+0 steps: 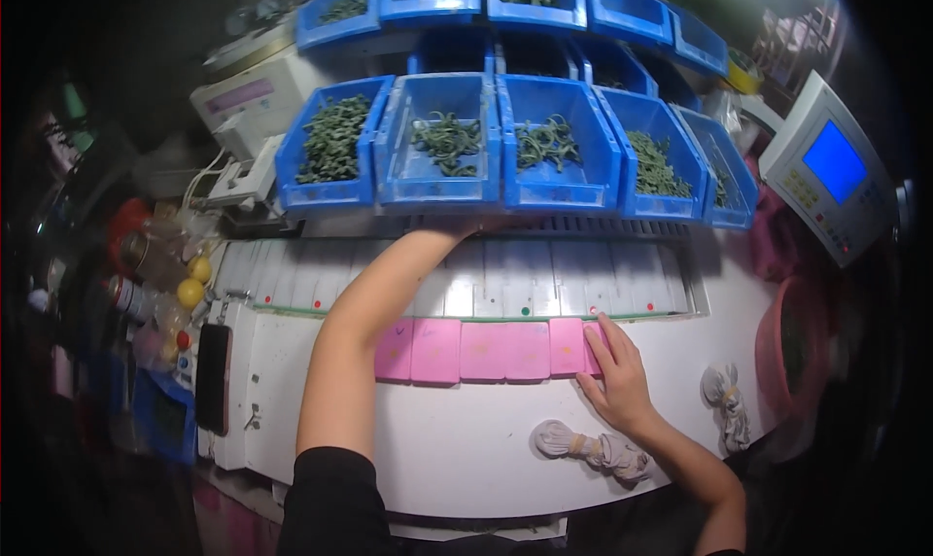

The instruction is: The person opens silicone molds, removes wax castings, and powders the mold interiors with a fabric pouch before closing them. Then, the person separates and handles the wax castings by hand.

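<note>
**Flat pink rectangular blocks lined up across a smooth white desk**

Nearest, a knotted bundle of pale grey cloth is laid on the desk, and a second grey cloth bundle is set farther right. A dark rectangular phone is propped at the left edge.

Beyond the nearer bundle, the right end of the pink row is touched by the bare right hand. It is held partly open, thumb and fingers apart, and the end block is partly covered by it. The row is placed side by side along the front of a bank of long white panels, which are marked with small red and green dots. The left part of both is crossed by the left forearm.

At the panels' far side, the left hand is mostly hidden beneath the blue bins; how far it is open, or whether anything is held, cannot be told.

Above, open-fronted blue plastic bins are stacked in tiers, and curled green plant pieces are held in several. To the right, a white console with a lit blue screen is seen tilted.
</note>
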